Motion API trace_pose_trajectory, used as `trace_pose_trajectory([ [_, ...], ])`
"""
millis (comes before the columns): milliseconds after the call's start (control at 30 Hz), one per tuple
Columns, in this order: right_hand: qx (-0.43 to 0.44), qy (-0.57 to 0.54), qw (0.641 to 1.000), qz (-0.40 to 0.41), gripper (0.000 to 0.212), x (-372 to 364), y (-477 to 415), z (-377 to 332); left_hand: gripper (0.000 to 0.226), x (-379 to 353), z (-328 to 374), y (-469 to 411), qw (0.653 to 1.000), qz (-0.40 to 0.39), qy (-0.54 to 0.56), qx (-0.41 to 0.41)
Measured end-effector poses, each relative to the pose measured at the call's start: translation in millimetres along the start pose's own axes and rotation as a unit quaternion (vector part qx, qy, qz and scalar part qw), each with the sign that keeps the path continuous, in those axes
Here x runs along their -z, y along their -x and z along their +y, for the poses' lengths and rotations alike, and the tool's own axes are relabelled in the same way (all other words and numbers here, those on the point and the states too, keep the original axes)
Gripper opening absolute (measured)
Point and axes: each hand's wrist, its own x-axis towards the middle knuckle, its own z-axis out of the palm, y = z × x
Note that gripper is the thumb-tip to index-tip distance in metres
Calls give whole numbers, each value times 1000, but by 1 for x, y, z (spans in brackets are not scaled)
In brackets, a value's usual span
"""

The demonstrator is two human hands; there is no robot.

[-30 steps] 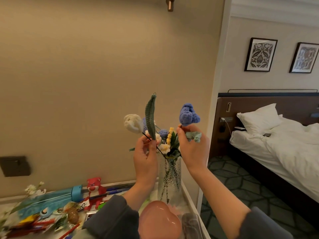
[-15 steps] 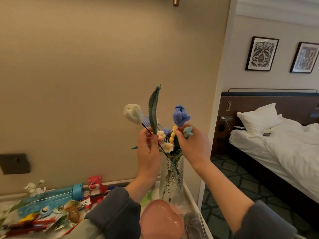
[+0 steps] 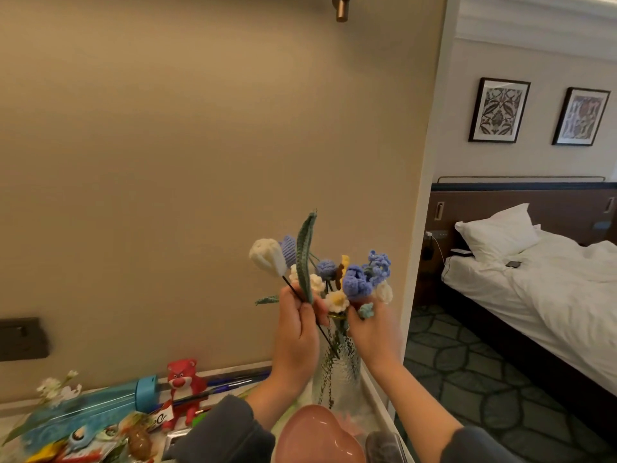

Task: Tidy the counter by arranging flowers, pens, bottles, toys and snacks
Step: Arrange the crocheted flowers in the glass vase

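Fingers of my left hand (image 3: 295,332), just below the middle of the frame, are clenched around the thin dark wire stem of a crocheted white tulip (image 3: 267,257) and the base of a long green knitted leaf (image 3: 305,259); both rise above my fist, the tulip leaning toward the left, the leaf standing nearly upright. My right hand (image 3: 374,329), just beside it on the right, is closed around the stems of a crocheted blue flower (image 3: 356,282), with a small pale-blue knitted bloom (image 3: 366,309) poking out between my fingertips. Between my two hands sits the rest of the bunch, small white daisies with yellow centres (image 3: 335,299) among other blue heads, all gathered over the mouth of a clear textured glass vase (image 3: 337,372). The vase stands upright on the counter (image 3: 377,389) near its right edge, below my hands. At the bottom centre a glossy pink heart-shaped dish (image 3: 317,436) lies close to the camera. Toward the lower left, a red plastic bear toy (image 3: 183,384) stands against the wall, with blue pens (image 3: 233,379) lying behind it, a blue-capped clear bottle (image 3: 100,404) on its side, a sprig of small white artificial flowers (image 3: 55,387), and bright snack wrappers (image 3: 83,446) heaped in the corner.
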Motion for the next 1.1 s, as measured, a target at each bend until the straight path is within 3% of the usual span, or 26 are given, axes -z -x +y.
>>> trace_pose_trajectory([
  [133, -5, -63, 998, 15, 11, -9, -1, 8, 18, -1, -10, 13, 997, -39, -60, -26],
  [267, 5, -107, 994, 17, 19, -9, -2, 14, 34, -7, -25, 14, 988, -62, -137, 28],
  [400, 14, -130, 991, 17, 16, -11, -5, 20, 25, -14, -35, 1, 977, -75, -180, 86],
  [533, 19, -119, 993, 6, 20, -9, -6, 20, 26, -20, -34, -6, 966, -76, -230, 93],
  [733, 29, -129, 991, 8, 24, -7, -8, 20, 33, -37, -37, -14, 980, -60, -135, 130],
  [933, 75, -123, 990, 4, 29, -5, -9, 23, 32, -38, -22, -19, 992, -21, -36, 116],
  [1100, 74, -120, 989, 37, 7, -13, -12, 26, 23, -38, -21, -25, 994, 5, -14, 105],
])
